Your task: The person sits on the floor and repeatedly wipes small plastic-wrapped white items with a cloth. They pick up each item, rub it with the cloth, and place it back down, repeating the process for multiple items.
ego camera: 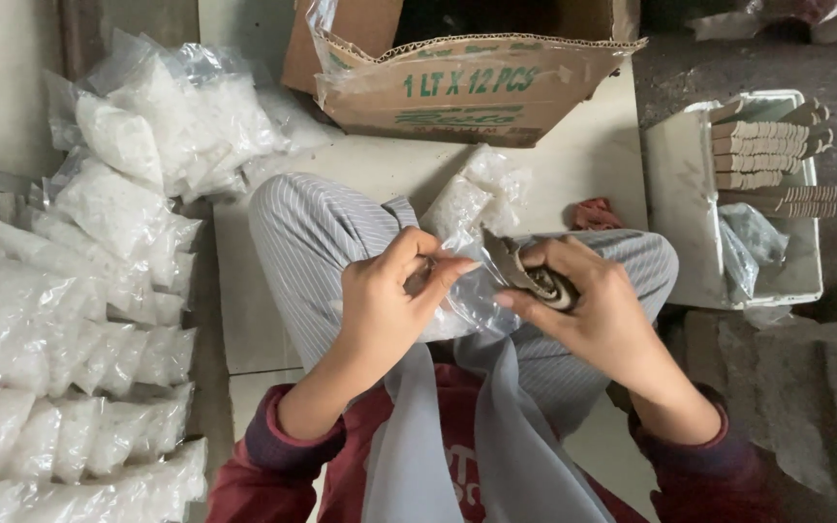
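Centrally, clear plastic bag (472,291) over striped lap, pinched at its mouth by left hand (385,300); brown card strips (535,276) (partly rolled) clamped in right hand (598,310); filled white bags (79,320) heaped along floor's left edge.

I see a brown cardboard box (477,82) with green print lying open ahead, clear bags (99,320) of white grains stacked at left, and two more bags (477,199) by my knee.

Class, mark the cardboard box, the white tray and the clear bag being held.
cardboard box (467,92), head view, front flap.
white tray (680,194), head view, bare left wall.
clear bag (472,295), head view, plastic between the hands.
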